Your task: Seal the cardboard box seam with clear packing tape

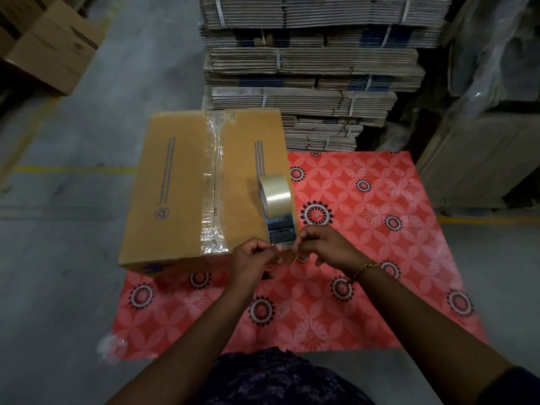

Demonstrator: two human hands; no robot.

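A closed brown cardboard box (175,185) rests on the left part of a red patterned table. A wrinkled strip of clear tape (214,182) runs along its centre seam from the far edge to the near edge. A tape dispenser with a clear tape roll (276,197) stands on the box's near right corner. My left hand (255,260) and my right hand (324,244) meet just in front of the dispenser. Their fingertips pinch the loose end of the tape (287,252) at its mouth.
The table's red flowered cover (380,229) stretches to the right and towards me. Bundled flat cartons (306,62) are stacked high behind the table. Another carton (49,45) sits on the floor at the far left. Crumpled clear plastic (112,347) hangs at the table's near left corner.
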